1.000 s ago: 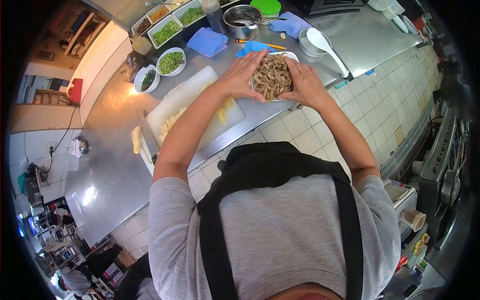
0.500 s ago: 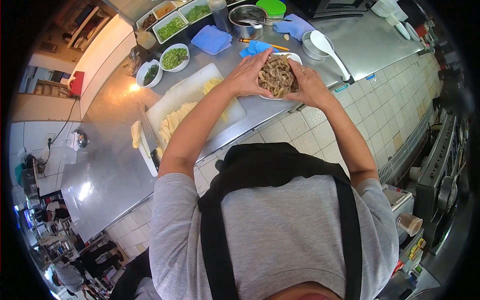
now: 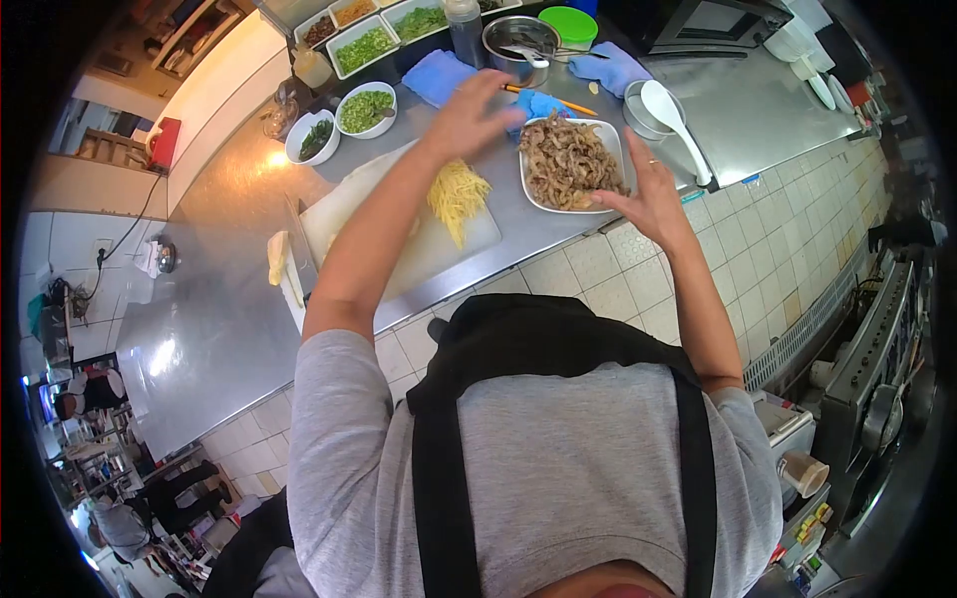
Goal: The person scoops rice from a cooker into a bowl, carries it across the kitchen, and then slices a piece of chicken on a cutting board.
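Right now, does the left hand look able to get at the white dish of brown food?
Probably yes: the left hand looks empty and open, just left of the white dish, with nothing visible blocking its left rim; the right hand is at the opposite side.

a steel counter [image 3: 209, 309] is running across the room, catching warm light near a cream ledge [image 3: 214, 90] and white glare farther down. pale square tiles are covering the floor [image 3: 768, 239]; white tiles are lining a left-hand wall [image 3: 70, 224]. a slotted grate [image 3: 807, 334] is stretching beside a stove [image 3: 865, 344].
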Available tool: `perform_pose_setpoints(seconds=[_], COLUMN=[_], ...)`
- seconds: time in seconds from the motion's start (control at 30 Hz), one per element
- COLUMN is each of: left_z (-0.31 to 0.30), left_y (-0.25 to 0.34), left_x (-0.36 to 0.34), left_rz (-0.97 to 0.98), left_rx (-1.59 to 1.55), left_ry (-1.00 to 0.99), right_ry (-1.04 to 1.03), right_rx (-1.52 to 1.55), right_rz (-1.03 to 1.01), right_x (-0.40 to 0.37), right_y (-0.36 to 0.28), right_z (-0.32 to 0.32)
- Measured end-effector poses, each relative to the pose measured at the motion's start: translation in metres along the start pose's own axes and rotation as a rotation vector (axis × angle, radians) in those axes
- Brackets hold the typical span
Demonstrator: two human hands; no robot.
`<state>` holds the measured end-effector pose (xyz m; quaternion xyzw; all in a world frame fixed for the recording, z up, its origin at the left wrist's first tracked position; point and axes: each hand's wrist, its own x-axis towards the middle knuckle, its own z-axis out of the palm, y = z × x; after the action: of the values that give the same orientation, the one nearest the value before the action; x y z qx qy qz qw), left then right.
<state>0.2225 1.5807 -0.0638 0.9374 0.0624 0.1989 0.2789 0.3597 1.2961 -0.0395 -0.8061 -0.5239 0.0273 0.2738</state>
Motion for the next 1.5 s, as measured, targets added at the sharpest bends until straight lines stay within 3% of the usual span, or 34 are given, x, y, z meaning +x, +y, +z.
perform_pose_setpoints(seconds=[0.07,0.1,0.17,0.3,0.4,0.47,0.5,0.6,0.67,0.77,0.9,0.97,1.03,1.1,1.2,1.27,1.3,1.37,1.4,1.43,1.5], left_z=[-0.002,0.004,0.012,0.024,0.002,-0.01,-0.007,0.007,0.027,0.065,0.064,0.033,0.007,-0.015,-0.044,-0.044,-0.037,-0.02,-0.007,0.003,0.006], left_y=[-0.035,-0.043,-0.05,-0.103,-0.078,-0.052,-0.048,-0.037,-0.028,-0.039,-0.052,-0.033,-0.021,-0.008,0.056,0.089,0.113,0.161,0.172,0.176,0.163], left_x=[0.015,0.015,0.016,0.015,0.021,0.031,0.035,0.05,0.065,0.072,0.065,0.044,0.02,-0.005,-0.046,-0.071,-0.079,-0.087,-0.089,-0.093,-0.09], left_rz=[-0.262,-0.258,-0.364,-0.288,-0.36,-0.37,-0.363,-0.185,-0.59,-0.539,-0.609,-0.616,-0.59,-0.568,-0.639,-0.557,-0.496,-0.436,-0.343,-0.249,-0.333], left_rx=[0.233,0.225,0.72,0.626,0.498,0.82,0.818,0.774,0.191,0.138,0.074,0.211,0.305,0.29,-0.123,-0.358,-0.431,-0.378,-0.46,-0.538,-0.49], left_ry=[0.037,0.033,0.217,0.138,0.075,-0.006,-0.011,0.115,-0.186,-0.24,-0.238,0.048,0.197,0.32,0.439,0.459,0.458,0.303,0.15,-0.002,-0.017], right_ry=[0.044,0.09,0.098,0.135,0.171,0.199,0.218,0.228,0.219,0.21,0.189,0.157,0.126,0.025,0.137,-0.019,-0.154,-0.316,-0.328,-0.317,-0.3], right_rx=[0.055,0.112,0.165,0.249,0.272,0.26,0.248,0.265,0.261,0.261,0.213,0.25,0.288,0.552,0.728,1.083,1.222,1.514,1.627,1.531,1.438], right_rz=[0.028,0.052,0.095,0.202,0.23,0.232,0.229,0.243,0.247,0.209,0.198,0.288,0.376,0.532,0.545,0.528,0.536,0.431,0.476,0.447,0.419], right_x=[-0.003,-0.005,-0.009,-0.02,-0.027,-0.033,-0.036,-0.04,-0.037,-0.025,-0.019,-0.021,-0.028,-0.032,-0.039,-0.047,-0.052,-0.059,-0.065,-0.073,-0.085], right_y=[0.001,0.002,-0.005,0.0,0.006,0.012,0.014,0.018,0.018,0.012,0.007,0.022,0.035,0.041,0.031,0.007,-0.01,-0.048,-0.057,-0.057,-0.05], right_z=[-0.003,-0.005,-0.012,-0.016,-0.021,-0.024,-0.026,-0.032,-0.03,-0.027,-0.025,-0.017,-0.005,0.004,0.007,0.004,0.0,0.0,0.008,0.014,0.023])
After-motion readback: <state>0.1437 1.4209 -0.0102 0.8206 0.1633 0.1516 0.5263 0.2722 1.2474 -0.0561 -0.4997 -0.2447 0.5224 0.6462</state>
